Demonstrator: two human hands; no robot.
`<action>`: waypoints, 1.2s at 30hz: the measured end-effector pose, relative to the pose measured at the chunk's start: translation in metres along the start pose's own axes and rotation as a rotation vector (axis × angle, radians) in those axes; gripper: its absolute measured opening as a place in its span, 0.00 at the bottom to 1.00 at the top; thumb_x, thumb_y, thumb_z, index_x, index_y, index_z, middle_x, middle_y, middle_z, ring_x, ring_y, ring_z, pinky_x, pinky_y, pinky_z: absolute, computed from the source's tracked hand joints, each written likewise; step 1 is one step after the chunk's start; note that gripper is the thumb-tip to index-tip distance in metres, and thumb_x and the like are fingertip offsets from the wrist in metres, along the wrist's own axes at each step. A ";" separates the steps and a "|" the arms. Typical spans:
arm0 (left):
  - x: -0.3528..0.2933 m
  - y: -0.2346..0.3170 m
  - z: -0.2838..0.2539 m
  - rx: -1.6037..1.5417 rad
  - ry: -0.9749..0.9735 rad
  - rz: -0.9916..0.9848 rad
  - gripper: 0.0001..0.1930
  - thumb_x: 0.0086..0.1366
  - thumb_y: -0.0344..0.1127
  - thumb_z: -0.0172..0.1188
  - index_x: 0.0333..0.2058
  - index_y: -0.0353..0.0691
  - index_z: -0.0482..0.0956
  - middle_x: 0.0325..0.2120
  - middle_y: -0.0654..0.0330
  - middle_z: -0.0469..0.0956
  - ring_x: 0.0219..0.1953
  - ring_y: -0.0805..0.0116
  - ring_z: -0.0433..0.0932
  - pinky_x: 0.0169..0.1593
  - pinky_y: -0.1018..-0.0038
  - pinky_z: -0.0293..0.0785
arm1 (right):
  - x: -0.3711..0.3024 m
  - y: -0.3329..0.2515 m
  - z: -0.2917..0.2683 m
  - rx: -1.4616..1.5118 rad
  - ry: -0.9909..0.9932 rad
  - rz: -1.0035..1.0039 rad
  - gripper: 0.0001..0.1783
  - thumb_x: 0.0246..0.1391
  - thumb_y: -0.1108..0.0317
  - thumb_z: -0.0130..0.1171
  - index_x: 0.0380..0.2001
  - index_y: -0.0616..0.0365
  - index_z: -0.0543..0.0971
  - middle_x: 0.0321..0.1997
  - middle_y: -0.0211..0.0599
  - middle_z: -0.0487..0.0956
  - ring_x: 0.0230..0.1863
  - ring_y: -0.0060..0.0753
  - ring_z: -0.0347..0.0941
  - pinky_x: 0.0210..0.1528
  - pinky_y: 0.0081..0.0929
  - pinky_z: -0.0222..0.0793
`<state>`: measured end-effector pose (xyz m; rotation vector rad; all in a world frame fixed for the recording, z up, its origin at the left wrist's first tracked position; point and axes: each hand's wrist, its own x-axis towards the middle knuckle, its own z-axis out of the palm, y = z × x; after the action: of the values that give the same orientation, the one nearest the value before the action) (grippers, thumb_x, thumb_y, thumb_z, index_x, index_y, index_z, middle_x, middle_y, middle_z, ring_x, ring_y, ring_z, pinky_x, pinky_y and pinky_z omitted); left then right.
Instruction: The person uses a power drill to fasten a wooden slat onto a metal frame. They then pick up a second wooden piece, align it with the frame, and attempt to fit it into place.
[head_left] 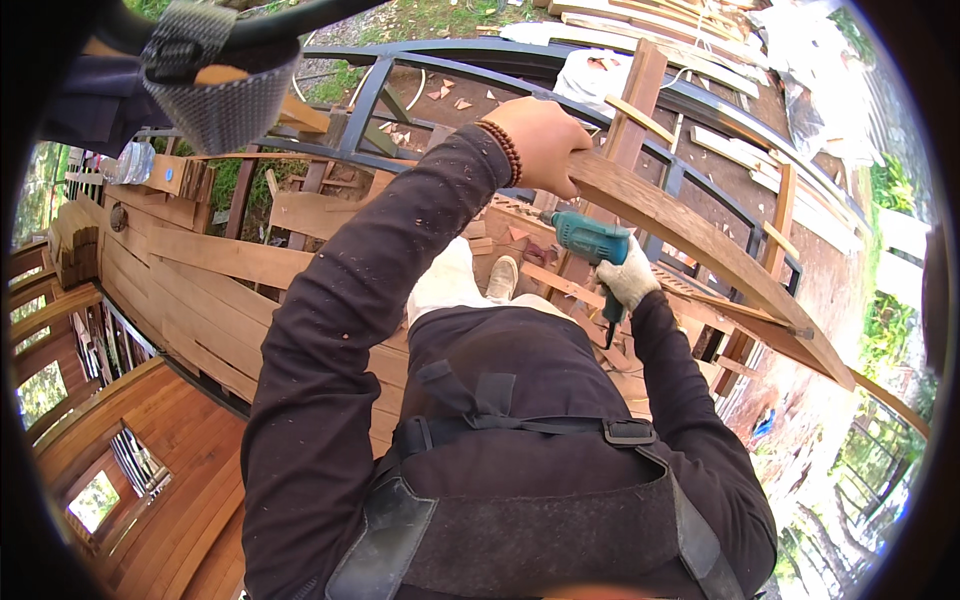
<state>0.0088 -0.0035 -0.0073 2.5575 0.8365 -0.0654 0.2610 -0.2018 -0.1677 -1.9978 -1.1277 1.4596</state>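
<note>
My left hand, bare and with a brown bead bracelet at the wrist, is closed at the near-left end of a long wooden plank. The plank slants away to the right. Below it, my right hand wears a pale work glove and grips a teal power drill. The drill's nose points left, and its dark cord end hangs downward. What the tip touches, if anything, I cannot make out.
Dark metal framing runs across the far side, with an upright timber against it. Wooden planking lies on the left. Offcuts are scattered around my shoe. Stacked boards lie beyond. A grey mesh strap hangs at upper left.
</note>
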 end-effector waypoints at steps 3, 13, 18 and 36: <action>-0.002 -0.001 0.001 0.004 0.009 0.001 0.24 0.49 0.53 0.73 0.43 0.47 0.88 0.32 0.51 0.87 0.38 0.50 0.86 0.47 0.58 0.83 | 0.010 -0.032 -0.008 -0.090 -0.031 0.080 0.29 0.51 0.71 0.63 0.57 0.63 0.70 0.28 0.38 0.80 0.21 0.29 0.77 0.25 0.31 0.77; 0.001 0.001 -0.004 -0.022 -0.001 0.009 0.23 0.49 0.53 0.73 0.39 0.46 0.87 0.30 0.51 0.86 0.37 0.48 0.86 0.46 0.57 0.83 | 0.048 -0.048 -0.019 -0.351 -0.182 0.108 0.15 0.53 0.59 0.61 0.35 0.61 0.81 0.26 0.37 0.82 0.25 0.32 0.79 0.32 0.35 0.78; -0.001 0.005 -0.010 -0.026 -0.024 -0.022 0.23 0.49 0.52 0.72 0.40 0.45 0.87 0.31 0.50 0.86 0.37 0.48 0.86 0.47 0.57 0.83 | -0.002 -0.032 0.003 -0.030 -0.005 0.017 0.28 0.50 0.73 0.61 0.57 0.63 0.69 0.31 0.40 0.80 0.23 0.30 0.77 0.27 0.31 0.77; 0.003 0.001 -0.006 0.005 -0.029 -0.005 0.24 0.49 0.53 0.73 0.42 0.47 0.87 0.32 0.51 0.87 0.38 0.49 0.86 0.47 0.58 0.83 | 0.037 -0.038 -0.019 -0.175 -0.140 0.154 0.27 0.46 0.70 0.64 0.51 0.68 0.74 0.29 0.44 0.82 0.23 0.32 0.80 0.27 0.31 0.80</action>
<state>0.0114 0.0002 -0.0026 2.5533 0.8332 -0.1065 0.2688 -0.1477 -0.1543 -2.1718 -1.2205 1.6506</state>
